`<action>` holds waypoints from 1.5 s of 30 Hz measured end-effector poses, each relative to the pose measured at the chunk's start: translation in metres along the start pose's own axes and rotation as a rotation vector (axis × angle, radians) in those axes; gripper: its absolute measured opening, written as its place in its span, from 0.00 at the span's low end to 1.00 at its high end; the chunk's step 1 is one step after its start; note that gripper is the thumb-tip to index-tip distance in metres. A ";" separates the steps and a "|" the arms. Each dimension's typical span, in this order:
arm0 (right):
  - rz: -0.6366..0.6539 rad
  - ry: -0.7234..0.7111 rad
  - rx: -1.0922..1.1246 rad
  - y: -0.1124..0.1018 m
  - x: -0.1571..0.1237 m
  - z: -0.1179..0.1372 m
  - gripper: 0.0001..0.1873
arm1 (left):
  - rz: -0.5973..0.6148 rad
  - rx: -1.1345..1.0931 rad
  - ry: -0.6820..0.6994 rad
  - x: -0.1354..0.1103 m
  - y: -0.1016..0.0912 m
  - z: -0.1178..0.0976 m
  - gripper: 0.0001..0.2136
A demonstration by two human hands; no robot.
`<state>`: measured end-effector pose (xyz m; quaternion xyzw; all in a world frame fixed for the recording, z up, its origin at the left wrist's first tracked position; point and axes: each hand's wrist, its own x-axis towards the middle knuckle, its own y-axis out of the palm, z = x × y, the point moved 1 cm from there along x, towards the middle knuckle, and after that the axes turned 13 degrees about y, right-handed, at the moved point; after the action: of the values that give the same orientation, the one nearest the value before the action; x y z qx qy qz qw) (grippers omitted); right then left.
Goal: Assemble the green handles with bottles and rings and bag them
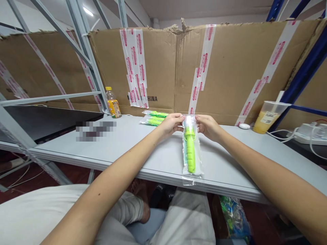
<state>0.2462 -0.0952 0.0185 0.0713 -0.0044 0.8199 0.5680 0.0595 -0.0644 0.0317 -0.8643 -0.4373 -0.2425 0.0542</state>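
A clear plastic bag holds a bright green plastic stick with a ribbed grip; its exact kind is not clear. My left hand pinches the bag's far end at the left side. At the right side of that same end, my right hand has its fingers closed on the plastic. The bag's near end reaches the front edge of the grey table. Just beyond my left hand lie several similar bagged green sticks, partly hidden by it.
Cardboard walls the table's back. A yellow-capped drink bottle stands left; a plastic cup with a straw, a small white case and a power strip with cables are right. A bag of shiny packets sits below the table.
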 end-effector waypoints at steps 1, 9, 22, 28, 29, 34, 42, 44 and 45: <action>0.008 0.001 -0.004 0.000 0.000 0.000 0.19 | -0.001 0.002 0.001 0.000 0.000 0.000 0.11; 0.079 0.020 -0.119 -0.004 -0.002 0.001 0.14 | -0.028 0.011 0.000 0.002 -0.002 0.001 0.10; -0.047 0.019 0.029 -0.003 0.001 -0.004 0.15 | 0.003 0.019 0.030 0.001 0.000 0.001 0.15; -0.085 0.007 0.066 0.000 0.001 -0.002 0.16 | 0.014 0.007 0.033 0.001 0.000 0.002 0.16; -0.087 0.007 0.066 0.000 0.001 -0.002 0.16 | 0.023 0.008 0.026 0.001 0.000 0.001 0.16; -0.062 0.040 0.014 -0.005 0.002 -0.003 0.16 | 0.106 0.021 -0.013 0.000 -0.002 -0.002 0.16; 0.002 0.115 -0.056 -0.006 0.004 -0.010 0.18 | 0.089 0.083 -0.127 -0.003 -0.004 0.000 0.18; -0.006 0.129 -0.075 -0.004 0.007 -0.013 0.20 | 0.114 0.155 -0.146 -0.002 -0.004 0.001 0.17; -0.026 0.141 -0.087 -0.004 0.008 -0.014 0.20 | 0.118 0.186 -0.158 -0.002 -0.005 0.001 0.16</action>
<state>0.2457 -0.0851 0.0054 -0.0111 0.0010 0.8145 0.5800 0.0550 -0.0623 0.0293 -0.8961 -0.4093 -0.1284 0.1136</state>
